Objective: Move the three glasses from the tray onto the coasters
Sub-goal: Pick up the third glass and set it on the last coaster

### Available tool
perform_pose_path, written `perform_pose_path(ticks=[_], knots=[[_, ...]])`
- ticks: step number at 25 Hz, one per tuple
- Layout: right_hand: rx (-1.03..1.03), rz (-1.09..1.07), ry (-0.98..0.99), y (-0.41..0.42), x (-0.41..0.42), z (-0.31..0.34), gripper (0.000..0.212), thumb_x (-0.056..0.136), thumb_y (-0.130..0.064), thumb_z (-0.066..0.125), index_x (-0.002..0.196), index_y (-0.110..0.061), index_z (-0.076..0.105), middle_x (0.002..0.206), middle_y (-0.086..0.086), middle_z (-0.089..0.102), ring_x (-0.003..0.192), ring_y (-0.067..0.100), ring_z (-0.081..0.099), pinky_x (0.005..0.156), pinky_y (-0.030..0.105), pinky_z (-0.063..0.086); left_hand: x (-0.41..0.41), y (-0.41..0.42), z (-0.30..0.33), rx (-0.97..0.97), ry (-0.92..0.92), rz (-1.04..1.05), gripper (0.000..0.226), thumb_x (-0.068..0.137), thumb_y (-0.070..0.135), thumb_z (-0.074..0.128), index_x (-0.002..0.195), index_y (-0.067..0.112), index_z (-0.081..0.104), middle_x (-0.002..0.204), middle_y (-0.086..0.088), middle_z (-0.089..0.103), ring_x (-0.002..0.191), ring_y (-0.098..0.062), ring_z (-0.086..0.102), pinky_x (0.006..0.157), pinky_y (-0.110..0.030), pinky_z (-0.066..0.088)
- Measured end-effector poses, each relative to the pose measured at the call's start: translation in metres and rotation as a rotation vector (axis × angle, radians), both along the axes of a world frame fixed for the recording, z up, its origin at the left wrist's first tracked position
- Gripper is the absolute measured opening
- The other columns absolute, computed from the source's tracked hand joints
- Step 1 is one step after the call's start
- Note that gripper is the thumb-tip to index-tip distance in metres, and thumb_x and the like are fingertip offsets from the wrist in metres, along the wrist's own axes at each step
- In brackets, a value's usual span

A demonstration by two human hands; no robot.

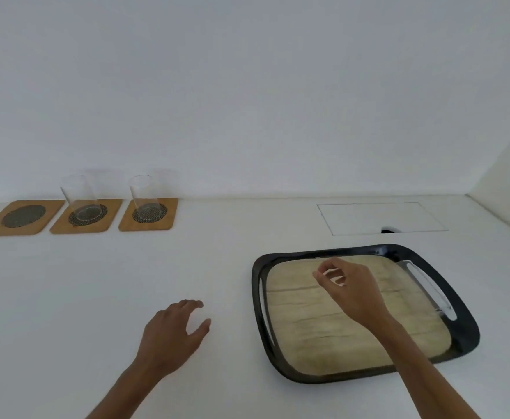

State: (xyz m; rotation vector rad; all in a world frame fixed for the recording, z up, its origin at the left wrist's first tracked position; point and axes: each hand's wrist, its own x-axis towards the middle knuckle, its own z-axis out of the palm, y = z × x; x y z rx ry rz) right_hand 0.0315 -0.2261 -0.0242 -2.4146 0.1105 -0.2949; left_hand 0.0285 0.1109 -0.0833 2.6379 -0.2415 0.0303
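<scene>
Three wooden coasters with dark mesh rounds lie in a row at the back left. The left coaster (24,217) is bare. A clear glass (80,196) stands on the middle coaster (87,217), and another glass (145,195) stands on the right coaster (149,214). The black tray (281,364) with a pale wood-look mat sits at the right. A third clear glass (423,284) seems to lie on its side by the tray's right handle. My right hand (350,288) hovers over the tray's far part, thumb and forefinger pinched, holding nothing. My left hand (172,334) is spread above the table, left of the tray.
The white table meets a white wall just behind the coasters. A rectangular flap (380,217) with a small dark notch is set into the tabletop behind the tray. A side wall rises at the far right.
</scene>
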Motion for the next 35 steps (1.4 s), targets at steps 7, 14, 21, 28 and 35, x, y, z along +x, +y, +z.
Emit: perform_pose_path(ticks=[7, 14, 21, 28, 35], knots=[[0.009, -0.205, -0.043, -0.135, -0.035, -0.018, 0.017, 0.084, -0.024, 0.076, 0.098, -0.018, 0.068, 0.092, -0.010, 0.071, 0.084, 0.007, 0.070, 0.077, 0.038, 0.061, -0.043, -0.111, 0.019, -0.200, -0.023, 0.003, 0.028, 0.087, 0.040, 0.065, 0.112, 0.029, 0.064, 0.115, 0.016, 0.065, 0.091, -0.009, 0.062, 0.073, -0.026, 0.044], [-0.134, -0.387, 0.003, -0.200, -0.049, -0.030, 0.048, 0.082, -0.044, 0.074, 0.122, -0.021, 0.062, 0.121, -0.002, 0.069, 0.109, 0.020, 0.066, 0.088, 0.045, 0.055, -0.053, -0.161, 0.017, -0.140, -0.074, 0.091, 0.024, 0.083, 0.037, 0.070, 0.104, 0.025, 0.066, 0.117, 0.008, 0.067, 0.081, -0.008, 0.057, 0.067, -0.029, 0.042], [-0.135, -0.355, 0.180, -0.207, -0.051, -0.048, 0.084, 0.069, -0.073, 0.068, 0.137, -0.027, 0.049, 0.136, -0.004, 0.060, 0.116, 0.023, 0.064, 0.091, 0.044, 0.051, -0.060, -0.191, 0.010, -0.141, -0.058, 0.090, 0.022, 0.081, 0.037, 0.072, 0.102, 0.031, 0.066, 0.117, 0.010, 0.066, 0.087, -0.015, 0.065, 0.071, -0.033, 0.050], [-0.120, -0.390, 0.181, -0.203, -0.050, -0.062, 0.083, 0.072, -0.058, 0.075, 0.141, -0.024, 0.044, 0.135, 0.000, 0.060, 0.116, 0.026, 0.062, 0.089, 0.042, 0.050, -0.059, -0.209, 0.011, -0.140, -0.089, 0.072, 0.021, 0.082, 0.036, 0.071, 0.102, 0.033, 0.065, 0.117, 0.014, 0.064, 0.092, -0.016, 0.066, 0.072, -0.034, 0.051], [0.026, -0.436, 0.017, -0.199, -0.049, -0.056, 0.070, 0.070, -0.045, 0.080, 0.132, -0.027, 0.055, 0.121, -0.002, 0.071, 0.103, 0.027, 0.068, 0.086, 0.040, 0.050, -0.058, -0.211, 0.013, -0.131, -0.136, -0.010, 0.029, 0.082, 0.050, 0.060, 0.104, 0.033, 0.065, 0.116, 0.015, 0.065, 0.102, -0.009, 0.064, 0.076, -0.026, 0.048]])
